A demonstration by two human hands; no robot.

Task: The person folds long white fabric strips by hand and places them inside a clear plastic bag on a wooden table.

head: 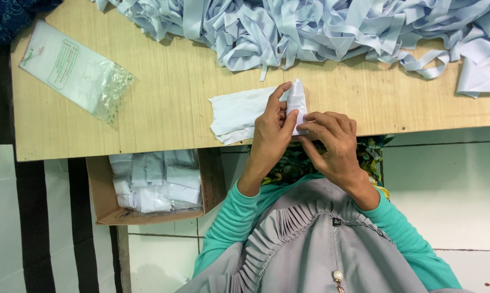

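At the near edge of the pale wooden table point(163, 92), both hands work on one small folded white cloth piece point(296, 100). The left hand point(271, 135) has its fingers curled, its thumb and forefinger pinching the left side of the folded piece, with the forefinger reaching up along its edge. The right hand point(334, 144) is likewise curled, its fingertips pressed against the lower right part of the same piece, so the two hands meet over it. Just to the left, touching the folded piece, lies a flat white cloth sheet point(237, 114) on the tabletop. A large heap of pale blue fabric strips point(310, 27) covers the far side of the table, well apart from the hands. A clear plastic bag with a white printed insert point(74, 70) lies at the table's left. Below the table edge stands an open cardboard box point(101, 187) holding folded white pieces point(155, 182).
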